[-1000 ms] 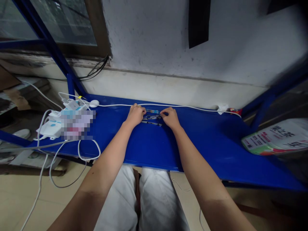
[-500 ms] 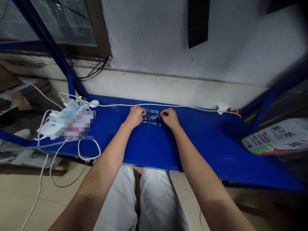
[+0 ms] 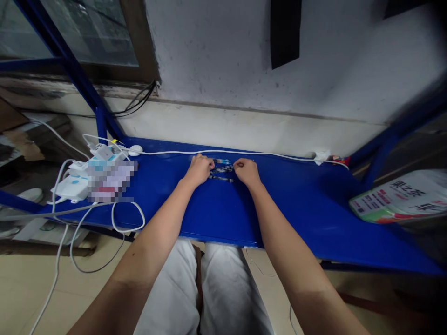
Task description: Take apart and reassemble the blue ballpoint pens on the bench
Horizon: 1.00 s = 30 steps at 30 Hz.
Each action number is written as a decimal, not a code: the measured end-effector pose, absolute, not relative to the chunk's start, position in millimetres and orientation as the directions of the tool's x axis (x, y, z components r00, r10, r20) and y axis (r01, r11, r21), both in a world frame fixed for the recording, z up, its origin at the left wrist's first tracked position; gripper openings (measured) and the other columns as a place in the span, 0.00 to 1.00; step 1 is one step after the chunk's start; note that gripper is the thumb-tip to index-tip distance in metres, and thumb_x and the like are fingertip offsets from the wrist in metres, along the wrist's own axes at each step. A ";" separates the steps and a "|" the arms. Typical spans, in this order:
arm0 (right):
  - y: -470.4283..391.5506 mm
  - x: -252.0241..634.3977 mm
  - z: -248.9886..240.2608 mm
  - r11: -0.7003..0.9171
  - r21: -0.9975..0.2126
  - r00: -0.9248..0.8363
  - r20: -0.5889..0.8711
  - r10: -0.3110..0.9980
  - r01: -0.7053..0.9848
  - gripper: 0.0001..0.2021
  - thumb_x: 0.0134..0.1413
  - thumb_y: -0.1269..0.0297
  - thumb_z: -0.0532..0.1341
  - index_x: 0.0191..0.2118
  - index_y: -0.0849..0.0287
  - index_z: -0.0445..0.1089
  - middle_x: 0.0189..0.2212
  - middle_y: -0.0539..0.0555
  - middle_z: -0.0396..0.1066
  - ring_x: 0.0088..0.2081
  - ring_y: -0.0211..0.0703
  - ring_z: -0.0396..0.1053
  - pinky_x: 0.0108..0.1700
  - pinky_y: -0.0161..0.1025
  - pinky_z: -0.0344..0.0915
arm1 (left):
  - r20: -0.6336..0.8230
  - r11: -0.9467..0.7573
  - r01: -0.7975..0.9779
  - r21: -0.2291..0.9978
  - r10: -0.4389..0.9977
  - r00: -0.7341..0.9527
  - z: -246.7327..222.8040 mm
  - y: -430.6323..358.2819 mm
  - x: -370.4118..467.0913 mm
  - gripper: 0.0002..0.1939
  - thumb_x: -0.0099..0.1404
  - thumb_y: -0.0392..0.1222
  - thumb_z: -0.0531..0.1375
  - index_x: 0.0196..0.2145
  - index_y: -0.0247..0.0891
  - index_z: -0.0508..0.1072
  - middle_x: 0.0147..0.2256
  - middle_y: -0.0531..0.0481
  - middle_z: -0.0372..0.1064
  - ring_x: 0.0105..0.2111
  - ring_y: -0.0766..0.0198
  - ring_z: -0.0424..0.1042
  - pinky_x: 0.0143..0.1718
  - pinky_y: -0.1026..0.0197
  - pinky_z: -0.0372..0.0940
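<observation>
Several slim pens (image 3: 222, 170) lie roughly side by side on the blue table (image 3: 220, 211), crosswise between my hands. One at the back is light blue (image 3: 222, 161); the others look dark, and the nearest (image 3: 222, 178) lies slightly apart. At their left ends is my left hand (image 3: 200, 168), fingers curled and closed around pen ends. My right hand (image 3: 246, 170) is at the right ends, thumb and fingertips pinched together by the dark pens. What lies within either pinch is too small to make out.
A white power strip (image 3: 72, 186) with plugs and cables stands at the left. A white cable (image 3: 209, 151) runs along the back edge. On the right lies a large labelled package (image 3: 401, 197); a red wrapper (image 3: 340, 161) sits at the back right.
The view has shifted slightly. Both hands remain at the ends of the pens, with small changes in the fingers; the pens lie nearly as before.
</observation>
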State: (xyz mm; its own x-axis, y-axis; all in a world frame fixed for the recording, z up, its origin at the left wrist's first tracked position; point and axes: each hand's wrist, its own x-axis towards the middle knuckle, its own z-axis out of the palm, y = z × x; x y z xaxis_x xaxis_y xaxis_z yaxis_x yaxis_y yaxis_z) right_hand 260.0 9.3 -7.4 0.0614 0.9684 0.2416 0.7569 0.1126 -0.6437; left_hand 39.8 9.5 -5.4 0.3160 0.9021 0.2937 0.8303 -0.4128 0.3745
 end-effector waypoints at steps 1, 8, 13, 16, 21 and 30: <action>9.2 259.5 -7.3 0.108 -0.646 0.062 0.235 0.970 0.756 0.10 0.52 0.72 0.60 0.31 0.55 0.80 0.30 0.54 0.81 0.37 0.49 0.78 0.45 0.40 0.70 | 0.293 -0.412 0.830 0.377 0.903 0.315 -5.0 9.0 41.2 0.13 0.70 0.32 0.56 0.36 0.41 0.80 0.40 0.43 0.79 0.48 0.47 0.68 0.55 0.44 0.62; 11.7 259.8 -11.8 0.100 -0.646 0.069 0.230 0.971 0.756 0.09 0.51 0.73 0.62 0.31 0.55 0.80 0.31 0.54 0.81 0.37 0.49 0.79 0.42 0.40 0.71 | 0.262 -0.390 0.829 0.400 0.916 0.305 3.0 2.9 49.0 0.12 0.70 0.32 0.57 0.38 0.41 0.81 0.40 0.44 0.81 0.49 0.46 0.69 0.56 0.43 0.61; 13.1 260.0 -14.2 0.115 -0.635 0.057 0.244 0.968 0.764 0.09 0.51 0.73 0.61 0.32 0.55 0.80 0.32 0.54 0.82 0.38 0.49 0.79 0.43 0.41 0.71 | 0.271 -0.394 0.818 0.420 0.914 0.301 1.9 4.6 47.2 0.12 0.70 0.32 0.57 0.38 0.42 0.81 0.39 0.45 0.81 0.49 0.47 0.70 0.56 0.43 0.62; 12.8 259.7 -14.1 0.112 -0.636 0.061 0.243 0.968 0.763 0.10 0.51 0.73 0.61 0.32 0.55 0.80 0.32 0.55 0.82 0.38 0.49 0.79 0.43 0.40 0.71 | 0.287 -0.396 0.811 0.431 0.912 0.293 -0.1 6.0 43.7 0.13 0.69 0.31 0.57 0.39 0.43 0.81 0.38 0.46 0.80 0.48 0.48 0.71 0.55 0.44 0.62; 11.9 259.7 -12.5 0.108 -0.648 0.057 0.229 0.972 0.754 0.10 0.51 0.74 0.62 0.33 0.56 0.81 0.33 0.54 0.82 0.38 0.47 0.79 0.43 0.38 0.70 | 0.289 -0.369 0.798 0.477 0.923 0.254 1.5 5.7 40.1 0.13 0.67 0.31 0.58 0.39 0.43 0.82 0.36 0.45 0.80 0.47 0.49 0.73 0.54 0.46 0.65; 11.1 257.7 -9.2 0.093 -0.688 0.062 0.197 0.978 0.720 0.08 0.52 0.73 0.63 0.33 0.57 0.81 0.32 0.54 0.82 0.37 0.45 0.78 0.43 0.36 0.69 | 0.229 -0.293 0.701 0.650 0.955 0.187 -1.1 13.3 41.1 0.05 0.60 0.33 0.66 0.34 0.41 0.81 0.32 0.48 0.80 0.39 0.56 0.78 0.49 0.52 0.68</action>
